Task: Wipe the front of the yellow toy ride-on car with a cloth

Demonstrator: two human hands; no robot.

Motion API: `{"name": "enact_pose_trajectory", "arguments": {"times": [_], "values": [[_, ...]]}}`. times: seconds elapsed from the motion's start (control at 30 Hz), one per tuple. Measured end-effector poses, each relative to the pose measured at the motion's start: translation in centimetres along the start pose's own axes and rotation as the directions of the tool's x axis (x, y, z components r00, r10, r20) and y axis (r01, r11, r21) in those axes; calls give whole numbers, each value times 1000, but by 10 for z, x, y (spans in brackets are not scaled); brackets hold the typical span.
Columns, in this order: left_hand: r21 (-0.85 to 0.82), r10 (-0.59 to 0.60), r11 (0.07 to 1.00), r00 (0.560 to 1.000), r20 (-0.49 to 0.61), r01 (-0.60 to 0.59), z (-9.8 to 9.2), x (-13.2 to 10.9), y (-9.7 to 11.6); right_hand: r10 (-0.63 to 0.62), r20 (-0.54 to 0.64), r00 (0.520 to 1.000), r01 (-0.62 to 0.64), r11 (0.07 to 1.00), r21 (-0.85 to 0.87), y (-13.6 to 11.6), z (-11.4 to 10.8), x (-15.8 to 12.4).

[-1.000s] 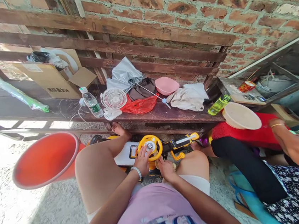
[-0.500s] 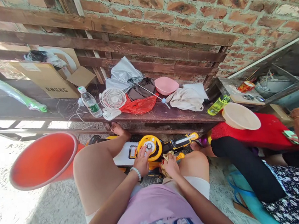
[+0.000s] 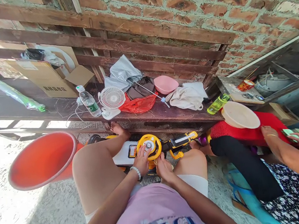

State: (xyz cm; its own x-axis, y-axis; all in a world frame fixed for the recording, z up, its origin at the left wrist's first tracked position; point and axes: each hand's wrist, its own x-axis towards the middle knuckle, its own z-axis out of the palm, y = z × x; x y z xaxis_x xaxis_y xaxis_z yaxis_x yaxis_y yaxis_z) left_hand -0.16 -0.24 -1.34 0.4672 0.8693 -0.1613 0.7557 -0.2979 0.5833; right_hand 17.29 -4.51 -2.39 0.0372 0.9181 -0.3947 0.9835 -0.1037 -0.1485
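Rests spread left hand (image 3: 141, 162) on round yellow plastic steering wheel (image 3: 149, 144), probably stiff, grippable by rim (image 3: 158, 143); cannot tell contents of partly hidden right hand (image 3: 164, 167).

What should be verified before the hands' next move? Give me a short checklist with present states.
1. Left hand touching the yellow steering wheel: ok.
2. Right hand grip visible: not ok, the palm side is mostly hidden.
3. Anything inside that grip: cannot tell.
4. Cap on the water bottle: ok.
5. Co-worker's hands apart from the person's own: ok.
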Motion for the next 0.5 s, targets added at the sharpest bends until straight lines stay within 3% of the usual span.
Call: {"name": "enact_pose_trajectory", "arguments": {"times": [0.13, 0.33, 0.4, 0.5], "values": [[-15, 0, 1000, 1000, 3, 0, 0, 0, -1, -82, 9, 997, 81, 995, 50, 0, -12, 1], [-6, -10, 1000, 1000, -6, 10, 0, -1, 2, 77, 10, 997, -78, 997, 19, 13, -45, -2], [-13, -4, 1000, 1000, -8, 4, 0, -1, 2, 66, 39, 997, -69, 996, 61, 18, -64, -5], [-19, 17, 1000, 1000, -14, -17, 0, -1, 1, -74, -1, 997, 73, 987, 141, 30, -108, -3]]}}
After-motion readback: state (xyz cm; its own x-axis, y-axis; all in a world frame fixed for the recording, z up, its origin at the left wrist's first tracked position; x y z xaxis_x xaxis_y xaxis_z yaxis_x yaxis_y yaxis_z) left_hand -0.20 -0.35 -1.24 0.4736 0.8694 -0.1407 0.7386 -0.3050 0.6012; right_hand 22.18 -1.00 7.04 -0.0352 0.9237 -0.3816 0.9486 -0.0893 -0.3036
